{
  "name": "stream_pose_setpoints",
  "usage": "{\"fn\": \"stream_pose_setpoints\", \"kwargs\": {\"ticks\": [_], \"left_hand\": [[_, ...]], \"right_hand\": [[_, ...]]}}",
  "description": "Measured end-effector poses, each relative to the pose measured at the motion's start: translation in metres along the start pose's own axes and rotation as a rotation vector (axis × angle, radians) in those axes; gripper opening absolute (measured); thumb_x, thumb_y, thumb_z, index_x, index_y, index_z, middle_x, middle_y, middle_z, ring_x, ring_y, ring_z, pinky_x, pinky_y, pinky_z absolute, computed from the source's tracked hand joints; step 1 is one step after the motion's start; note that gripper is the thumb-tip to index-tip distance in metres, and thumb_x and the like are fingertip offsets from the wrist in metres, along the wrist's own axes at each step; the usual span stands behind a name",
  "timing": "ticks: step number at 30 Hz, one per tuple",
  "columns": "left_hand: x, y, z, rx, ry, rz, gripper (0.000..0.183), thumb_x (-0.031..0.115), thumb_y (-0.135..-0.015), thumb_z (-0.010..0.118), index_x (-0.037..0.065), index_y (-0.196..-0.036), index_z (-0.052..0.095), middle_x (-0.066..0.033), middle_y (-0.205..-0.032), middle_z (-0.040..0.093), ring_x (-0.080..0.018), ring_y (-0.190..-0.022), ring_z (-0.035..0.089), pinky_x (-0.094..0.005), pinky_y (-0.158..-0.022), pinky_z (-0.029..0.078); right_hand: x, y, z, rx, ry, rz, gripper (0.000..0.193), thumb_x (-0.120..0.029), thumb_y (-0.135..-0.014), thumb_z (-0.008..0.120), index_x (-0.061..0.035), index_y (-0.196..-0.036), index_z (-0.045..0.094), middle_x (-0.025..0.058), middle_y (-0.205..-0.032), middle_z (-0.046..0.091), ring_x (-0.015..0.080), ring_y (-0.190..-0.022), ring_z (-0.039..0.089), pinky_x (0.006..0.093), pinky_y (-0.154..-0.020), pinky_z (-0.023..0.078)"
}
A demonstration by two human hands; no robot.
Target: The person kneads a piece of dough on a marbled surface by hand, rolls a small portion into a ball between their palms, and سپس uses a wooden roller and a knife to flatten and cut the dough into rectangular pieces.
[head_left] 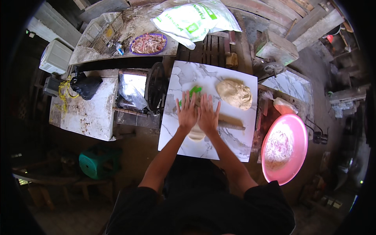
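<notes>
Both my hands lie side by side, palms down with fingers stretched out, over the middle of a white, grey-veined marble-look board (pixel 172 137). Neither my left hand (pixel 188 113) nor my right hand (pixel 208 113) is closed around anything. Pale dough (pixel 196 135) shows below and between my wrists; the rest of it is hidden under the hands. A rolling pin (pixel 233 125) sticks out to the right of my right wrist, its left part hidden. A bright green piece (pixel 194 90) lies just beyond my fingertips. A large dough lump (pixel 234 94) rests at the board's far right.
Right of the board stands a tilted pink basin (pixel 302 154) with white powder inside. A hand-wheel machine (pixel 156 88) is close on the left. Beyond are a white sack (pixel 196 21) and a purple tray (pixel 133 50) of shredded food. A green stool (pixel 89 165) stands lower left.
</notes>
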State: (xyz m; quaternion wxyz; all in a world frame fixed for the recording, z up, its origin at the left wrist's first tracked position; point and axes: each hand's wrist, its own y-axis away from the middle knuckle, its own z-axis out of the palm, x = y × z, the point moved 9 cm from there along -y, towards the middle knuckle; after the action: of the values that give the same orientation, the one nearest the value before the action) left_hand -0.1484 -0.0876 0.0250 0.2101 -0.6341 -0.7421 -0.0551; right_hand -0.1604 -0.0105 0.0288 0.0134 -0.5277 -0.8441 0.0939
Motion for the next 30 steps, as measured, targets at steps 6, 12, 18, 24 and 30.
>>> {"fn": "stream_pose_setpoints", "kwargs": {"ticks": [6,12,18,24,30], "left_hand": [[0.007,-0.044,0.005,0.001,-0.019,-0.017,0.058,0.025,-0.078,0.042,0.012,-0.131,0.022,-0.0143,-0.138,0.009,-0.0289,-0.128,0.005,-0.0464,-0.101,0.001],[-0.002,0.040,-0.013,-0.063,0.004,0.069,0.056,0.026,-0.081,0.036,0.009,-0.132,0.020,-0.0119,-0.138,0.014,-0.0237,-0.128,0.012,-0.0466,-0.101,0.003],[-0.004,0.038,-0.006,-0.153,-0.039,0.061,0.053,0.025,-0.082,0.034,0.009,-0.131,0.022,-0.0095,-0.137,0.017,-0.0233,-0.128,0.012,-0.0465,-0.101,0.003],[0.000,-0.043,0.011,0.032,-0.058,0.019,0.051,0.025,-0.081,0.036,0.008,-0.129,0.027,-0.0139,-0.135,0.020,-0.0253,-0.127,0.014,-0.0464,-0.101,0.004],[-0.015,-0.033,0.007,0.050,0.061,-0.029,0.046,0.023,-0.085,0.033,0.006,-0.128,0.028,-0.0161,-0.134,0.021,-0.0272,-0.127,0.015,-0.0462,-0.101,0.004]], "right_hand": [[0.019,-0.048,-0.001,0.028,-0.042,0.016,0.047,-0.026,-0.087,0.029,-0.0057,-0.129,0.026,0.0049,-0.136,0.021,0.0181,-0.127,0.014,0.0484,-0.100,0.003],[-0.020,0.040,-0.011,-0.074,-0.153,0.019,0.046,-0.026,-0.086,0.030,-0.0051,-0.128,0.028,0.0055,-0.135,0.024,0.0190,-0.126,0.017,0.0483,-0.100,0.004],[-0.017,0.039,-0.009,-0.086,-0.197,0.017,0.045,-0.026,-0.087,0.029,-0.0053,-0.127,0.030,0.0056,-0.134,0.025,0.0204,-0.126,0.018,0.0488,-0.100,0.003],[0.015,-0.047,-0.002,0.058,-0.097,-0.033,0.046,-0.030,-0.088,0.027,-0.0068,-0.127,0.030,0.0047,-0.135,0.023,0.0191,-0.127,0.014,0.0474,-0.100,-0.001],[0.015,-0.038,-0.011,0.083,-0.273,-0.047,0.044,-0.025,-0.087,0.033,-0.0058,-0.126,0.030,0.0071,-0.134,0.025,0.0219,-0.126,0.019,0.0432,-0.102,0.006]]}}
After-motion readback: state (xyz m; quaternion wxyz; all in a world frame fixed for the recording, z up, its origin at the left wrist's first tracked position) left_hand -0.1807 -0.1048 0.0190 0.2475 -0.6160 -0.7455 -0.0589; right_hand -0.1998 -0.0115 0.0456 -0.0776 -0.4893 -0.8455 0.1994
